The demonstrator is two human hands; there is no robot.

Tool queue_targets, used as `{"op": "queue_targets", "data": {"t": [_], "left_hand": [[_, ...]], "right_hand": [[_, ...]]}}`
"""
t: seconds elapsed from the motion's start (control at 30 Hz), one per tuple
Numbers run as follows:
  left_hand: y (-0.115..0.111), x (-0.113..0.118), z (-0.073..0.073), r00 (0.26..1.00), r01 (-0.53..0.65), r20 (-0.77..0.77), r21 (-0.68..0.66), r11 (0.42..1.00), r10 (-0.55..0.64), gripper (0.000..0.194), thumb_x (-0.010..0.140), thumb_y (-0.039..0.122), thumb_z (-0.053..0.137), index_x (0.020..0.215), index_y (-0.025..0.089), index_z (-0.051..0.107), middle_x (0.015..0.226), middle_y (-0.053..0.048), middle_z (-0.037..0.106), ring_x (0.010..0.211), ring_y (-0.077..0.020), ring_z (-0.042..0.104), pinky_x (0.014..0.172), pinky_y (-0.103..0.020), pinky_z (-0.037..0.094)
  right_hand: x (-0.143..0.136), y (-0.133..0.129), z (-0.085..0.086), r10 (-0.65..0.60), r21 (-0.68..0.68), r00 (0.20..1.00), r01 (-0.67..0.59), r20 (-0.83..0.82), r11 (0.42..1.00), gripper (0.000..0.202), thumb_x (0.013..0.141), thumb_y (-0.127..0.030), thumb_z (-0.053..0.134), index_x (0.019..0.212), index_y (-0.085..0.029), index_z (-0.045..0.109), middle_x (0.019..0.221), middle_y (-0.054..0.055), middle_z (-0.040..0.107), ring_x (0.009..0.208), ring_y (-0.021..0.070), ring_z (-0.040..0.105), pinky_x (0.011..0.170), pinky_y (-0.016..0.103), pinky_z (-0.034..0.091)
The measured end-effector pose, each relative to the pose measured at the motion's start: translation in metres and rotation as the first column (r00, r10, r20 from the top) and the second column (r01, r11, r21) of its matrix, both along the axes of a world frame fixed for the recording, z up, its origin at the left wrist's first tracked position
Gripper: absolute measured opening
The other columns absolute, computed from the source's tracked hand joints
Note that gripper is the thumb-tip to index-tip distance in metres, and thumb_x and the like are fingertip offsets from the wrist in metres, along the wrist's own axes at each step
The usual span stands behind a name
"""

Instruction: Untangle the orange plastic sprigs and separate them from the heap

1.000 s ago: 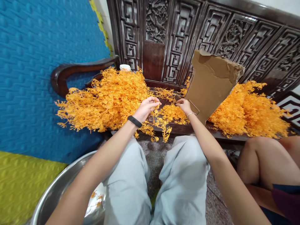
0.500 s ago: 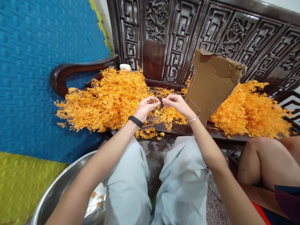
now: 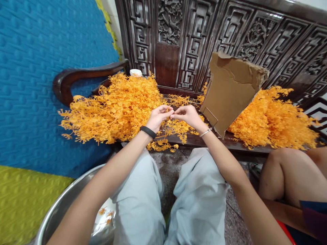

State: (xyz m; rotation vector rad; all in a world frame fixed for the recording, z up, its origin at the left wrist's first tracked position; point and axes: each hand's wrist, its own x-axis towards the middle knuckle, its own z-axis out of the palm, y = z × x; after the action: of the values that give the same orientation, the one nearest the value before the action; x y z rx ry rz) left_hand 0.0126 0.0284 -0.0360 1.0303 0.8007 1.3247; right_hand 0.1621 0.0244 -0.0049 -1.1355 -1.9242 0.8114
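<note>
Above the front of the dark wooden bench, my left hand (image 3: pixel 158 118) pinches a thin orange plastic sprig (image 3: pixel 168 109) between thumb and fingers. My right hand (image 3: pixel 188 117) meets it from the right, its thumb and fingertips pressed together at the same spot. Whatever those right fingertips hold is too small to make out. Loose orange sprigs (image 3: pixel 178 127) lie under and around both hands. To the left is a big heap of orange artificial foliage (image 3: pixel 125 105). A cardboard piece (image 3: pixel 231 90) stands upright to the right of my right hand.
Behind the cardboard lies a second orange heap (image 3: pixel 273 119). The carved bench back (image 3: pixel 168 64) rises behind, with a curved armrest (image 3: pixel 61 86) at left. A white round container (image 3: pixel 136 72) sits by the left heap. A metal basin (image 3: pixel 48 212) is at lower left; another person's knee (image 3: pixel 283 170) at right.
My right hand has moved left, closing the small gap to my left fingertips. My left hand stays nearly in place, still pinching the sprig.
</note>
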Motion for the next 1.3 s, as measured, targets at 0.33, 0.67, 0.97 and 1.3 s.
{"op": "queue_targets", "data": {"t": [0.33, 0.67, 0.97, 1.3], "left_hand": [[-0.002, 0.001, 0.003, 1.0, -0.015, 0.014, -0.015, 1.0, 0.015, 0.019, 0.061, 0.021, 0.075, 0.077, 0.016, 0.066, 0.076, 0.0, 0.066, 0.067, -0.0075, 0.059, 0.057, -0.019, 0.042], [-0.005, 0.002, 0.009, 0.996, 0.061, -0.055, -0.049, 0.997, -0.064, 0.017, 0.064, 0.026, 0.073, 0.067, 0.015, 0.061, 0.062, 0.002, 0.058, 0.054, -0.0058, 0.052, 0.05, -0.019, 0.037], [-0.004, 0.0, 0.008, 0.995, 0.07, -0.069, 0.059, 0.996, -0.066, 0.018, 0.063, 0.019, 0.072, 0.07, 0.016, 0.056, 0.066, 0.001, 0.064, 0.056, -0.0077, 0.057, 0.051, -0.02, 0.039], [-0.009, 0.003, 0.01, 0.989, 0.056, -0.144, 0.119, 0.991, -0.038, 0.018, 0.063, 0.019, 0.072, 0.069, 0.016, 0.055, 0.062, 0.002, 0.061, 0.054, -0.0071, 0.056, 0.053, -0.02, 0.042]], "right_hand": [[-0.004, -0.003, 0.001, -0.083, -0.025, 0.993, 0.081, -0.088, 0.996, 0.015, 0.069, -0.025, 0.067, 0.065, -0.012, 0.063, 0.053, 0.0, 0.059, 0.039, 0.0061, 0.048, 0.04, 0.02, 0.038], [0.002, 0.014, -0.006, -0.032, -0.077, 0.961, 0.011, -0.274, 0.997, 0.013, 0.077, -0.009, 0.054, 0.07, -0.016, 0.046, 0.063, -0.003, 0.055, 0.057, 0.0071, 0.059, 0.057, 0.021, 0.049], [0.006, 0.013, -0.006, 0.082, -0.052, 0.941, -0.104, -0.328, 0.993, 0.007, 0.081, -0.016, 0.055, 0.079, -0.017, 0.048, 0.071, -0.003, 0.055, 0.056, 0.0051, 0.056, 0.057, 0.02, 0.049], [0.006, 0.01, -0.003, 0.064, -0.109, 0.96, -0.097, -0.271, 0.989, 0.005, 0.074, -0.015, 0.06, 0.079, -0.014, 0.059, 0.066, -0.001, 0.061, 0.057, 0.0077, 0.055, 0.06, 0.024, 0.049]]}}
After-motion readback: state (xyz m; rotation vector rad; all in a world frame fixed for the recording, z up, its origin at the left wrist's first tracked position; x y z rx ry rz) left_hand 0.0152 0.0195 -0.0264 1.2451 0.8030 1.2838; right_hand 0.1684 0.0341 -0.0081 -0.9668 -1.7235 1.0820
